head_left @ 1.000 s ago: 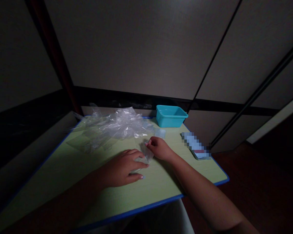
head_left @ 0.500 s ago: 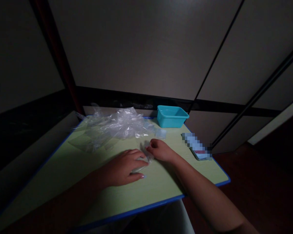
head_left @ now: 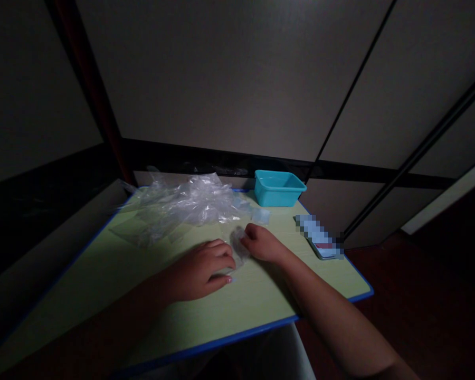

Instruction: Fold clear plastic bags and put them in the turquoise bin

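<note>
A small clear plastic bag [head_left: 240,249] lies on the pale green table between my two hands. My right hand [head_left: 261,243] is closed, thumb and fingers pinching the bag's right side. My left hand [head_left: 206,269] rests low over the table, fingers bent and thumb apart from them. Its fingertips reach the bag's left edge, and what lies under the palm is hidden. Just beyond my hands spreads a loose pile of crumpled clear plastic bags [head_left: 201,198]. A small pale, bluish square packet [head_left: 260,216] sits at the right end of that pile.
A turquoise plastic basket [head_left: 279,196] stands at the table's back edge. To the right lies a flat phone-like object [head_left: 319,237], blurred by pixels. The table [head_left: 261,298] has a blue rim, and cabinet-like panels [head_left: 221,79] rise behind it.
My left hand's fingers have drawn back slightly left and bent more, uncovering more of the bag. My right hand stays at the bag's right side, its fingers curled a little tighter.
</note>
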`<action>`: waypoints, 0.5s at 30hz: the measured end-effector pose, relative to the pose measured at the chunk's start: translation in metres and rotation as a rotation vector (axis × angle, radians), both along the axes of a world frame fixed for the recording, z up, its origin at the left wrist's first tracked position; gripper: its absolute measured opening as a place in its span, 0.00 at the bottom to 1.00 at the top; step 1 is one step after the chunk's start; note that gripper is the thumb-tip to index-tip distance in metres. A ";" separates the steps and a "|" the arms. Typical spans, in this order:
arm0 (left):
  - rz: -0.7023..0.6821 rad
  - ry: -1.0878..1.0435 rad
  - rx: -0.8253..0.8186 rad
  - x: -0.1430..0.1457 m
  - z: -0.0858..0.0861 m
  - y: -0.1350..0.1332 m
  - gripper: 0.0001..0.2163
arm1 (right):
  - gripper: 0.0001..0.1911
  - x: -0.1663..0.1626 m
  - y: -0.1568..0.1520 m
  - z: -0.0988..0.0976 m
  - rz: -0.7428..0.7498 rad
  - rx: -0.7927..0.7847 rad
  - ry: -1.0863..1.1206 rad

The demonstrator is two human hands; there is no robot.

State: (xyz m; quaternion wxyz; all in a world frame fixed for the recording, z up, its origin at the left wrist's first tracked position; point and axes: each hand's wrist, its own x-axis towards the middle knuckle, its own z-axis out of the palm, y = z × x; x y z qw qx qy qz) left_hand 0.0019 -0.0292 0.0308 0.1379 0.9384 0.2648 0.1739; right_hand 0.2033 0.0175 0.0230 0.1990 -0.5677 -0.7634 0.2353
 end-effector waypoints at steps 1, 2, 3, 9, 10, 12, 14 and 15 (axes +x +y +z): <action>-0.004 -0.003 0.000 0.000 -0.001 0.000 0.06 | 0.05 0.000 -0.001 0.001 -0.001 -0.002 -0.004; -0.003 -0.003 0.001 -0.001 -0.002 0.000 0.08 | 0.05 0.000 -0.001 0.001 0.000 -0.006 -0.006; -0.001 -0.001 0.001 -0.001 -0.003 0.001 0.09 | 0.05 0.000 -0.001 0.001 0.003 -0.012 -0.004; 0.000 0.021 0.003 -0.001 -0.007 0.000 0.10 | 0.08 -0.001 0.000 -0.001 0.030 -0.024 0.100; 0.001 0.018 0.003 -0.001 -0.007 0.000 0.10 | 0.09 -0.001 0.001 -0.002 0.031 -0.028 0.114; -0.003 0.011 -0.001 -0.001 -0.007 0.000 0.11 | 0.08 -0.001 0.002 -0.003 0.037 -0.040 0.143; -0.007 0.010 -0.004 -0.001 -0.006 0.000 0.11 | 0.08 0.000 0.004 -0.004 0.049 -0.056 0.178; -0.006 0.008 -0.003 -0.001 -0.005 0.000 0.11 | 0.07 0.000 0.004 -0.005 0.058 -0.065 0.195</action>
